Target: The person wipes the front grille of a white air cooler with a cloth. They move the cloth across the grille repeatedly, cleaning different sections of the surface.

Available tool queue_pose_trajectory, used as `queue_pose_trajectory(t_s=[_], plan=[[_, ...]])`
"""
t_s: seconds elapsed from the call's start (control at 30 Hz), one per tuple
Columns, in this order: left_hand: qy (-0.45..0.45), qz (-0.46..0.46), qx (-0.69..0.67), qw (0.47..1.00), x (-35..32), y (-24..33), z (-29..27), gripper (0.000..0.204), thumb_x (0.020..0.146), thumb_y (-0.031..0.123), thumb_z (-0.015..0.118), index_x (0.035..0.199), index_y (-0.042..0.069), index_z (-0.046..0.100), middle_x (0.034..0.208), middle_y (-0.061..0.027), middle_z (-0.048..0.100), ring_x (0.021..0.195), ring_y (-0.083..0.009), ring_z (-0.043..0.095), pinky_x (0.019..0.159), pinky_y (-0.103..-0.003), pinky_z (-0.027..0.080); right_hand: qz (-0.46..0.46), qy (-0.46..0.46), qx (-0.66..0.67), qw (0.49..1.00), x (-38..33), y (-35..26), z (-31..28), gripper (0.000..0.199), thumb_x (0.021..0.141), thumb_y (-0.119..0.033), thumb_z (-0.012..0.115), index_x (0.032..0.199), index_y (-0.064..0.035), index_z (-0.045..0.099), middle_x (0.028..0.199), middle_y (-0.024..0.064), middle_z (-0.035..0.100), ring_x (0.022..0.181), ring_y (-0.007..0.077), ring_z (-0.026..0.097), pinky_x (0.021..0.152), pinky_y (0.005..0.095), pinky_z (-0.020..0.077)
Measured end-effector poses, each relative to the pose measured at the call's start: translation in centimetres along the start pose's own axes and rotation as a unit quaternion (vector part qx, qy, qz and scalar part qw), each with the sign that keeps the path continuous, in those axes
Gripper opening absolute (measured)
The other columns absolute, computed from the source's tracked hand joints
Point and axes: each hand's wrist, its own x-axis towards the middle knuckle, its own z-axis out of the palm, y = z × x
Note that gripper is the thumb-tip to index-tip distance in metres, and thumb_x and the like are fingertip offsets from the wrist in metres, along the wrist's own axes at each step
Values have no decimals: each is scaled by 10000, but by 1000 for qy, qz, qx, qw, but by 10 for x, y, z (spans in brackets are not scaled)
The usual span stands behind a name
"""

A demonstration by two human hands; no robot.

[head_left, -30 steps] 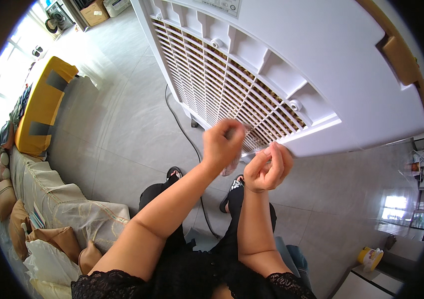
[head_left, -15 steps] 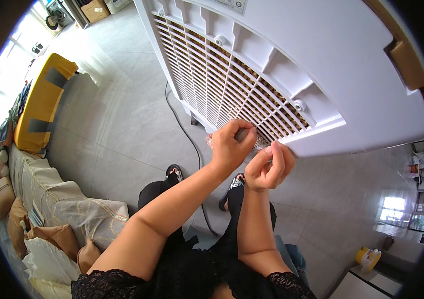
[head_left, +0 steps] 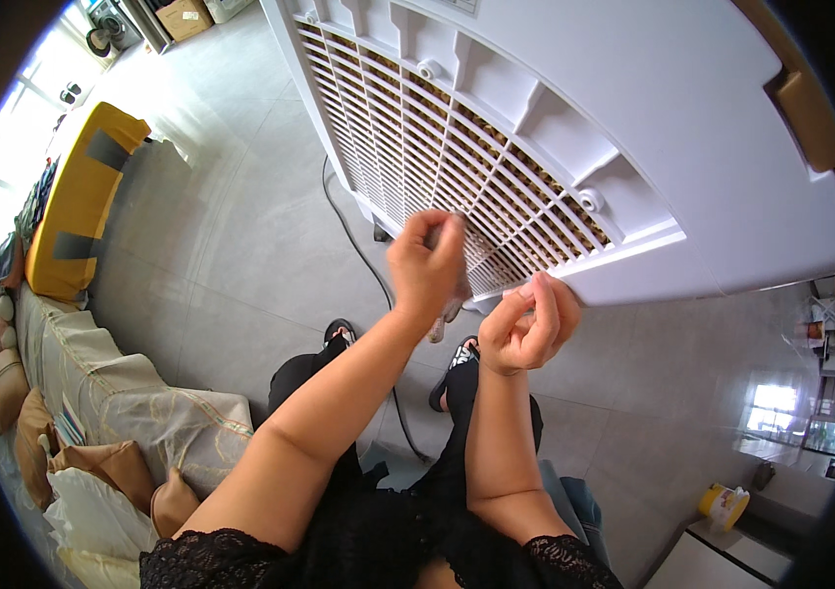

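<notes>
Your work piece is the large white air cooler (head_left: 633, 128), standing on the grey tiled floor (head_left: 221, 245) directly ahead of you, with its slatted rear grille (head_left: 457, 167) facing you and a brownish pad visible behind the slats. The grille sits in place in the housing; a round screw boss (head_left: 589, 199) shows near its lower right corner and another (head_left: 426, 70) along the upper edge, and whether either holds a fastener cannot be told from here. Your left hand (head_left: 427, 265) is raised against the lower part of the grille, fingers curled shut round a small greyish item (head_left: 457, 294) that hangs below the palm; its nature is not clear. Your right hand (head_left: 530, 329) is held just beside the lower right corner of the grille, thumb and fingertips pinched together as if on something very small, which cannot be made out. The two hands are close but apart. As a judgement, work on the grille is at an early or middle stage: the panel remains seated and nothing lies detached nearby. A black power cord (head_left: 358, 245) trails across the floor from the base of the unit toward your sandalled feet (head_left: 339, 334). To your left stand a covered sofa (head_left: 113, 393) with cushions and a yellow bench (head_left: 79, 196).
</notes>
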Motion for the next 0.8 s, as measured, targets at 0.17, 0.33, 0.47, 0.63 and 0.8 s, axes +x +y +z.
queue_pose_trajectory(t_s=[0.17,0.33,0.47,0.63,0.8], plan=[[-89,27,56,994,-12,6,2,119,811,108,696,816,-6,665,634,-58,634,576,-60,571,520,-240,470,-21,2,-13,1000,5,1,0,273,799,100,529,1040,21,631,968,124,572,809,207,585,670,270,521],[-52,-16,52,997,-8,12,5,108,803,108,693,807,2,671,625,-55,638,573,-65,574,539,-248,482,-9,-1,-14,1000,1,0,1,272,797,98,534,1036,16,634,963,118,580,823,207,585,676,272,519],[-61,1,68,996,-3,6,-2,106,792,99,701,815,-2,679,627,-52,632,568,-45,545,531,-238,470,-19,-3,-22,1000,4,-1,0,261,802,94,541,1037,22,630,959,123,591,823,211,589,674,276,521],[-148,-168,-93,970,1,16,-30,133,905,123,632,926,-9,636,763,-24,623,637,-75,567,554,-229,492,-32,-26,10,999,8,0,-1,237,811,77,554,1032,38,630,905,114,620,728,203,601,628,270,521],[-240,-233,-339,879,-3,17,-54,108,951,115,582,986,16,611,896,-51,646,754,-115,620,677,-253,542,96,-154,139,974,7,-9,3,308,835,-41,646,1130,48,628,876,85,631,588,130,532,486,224,427]])
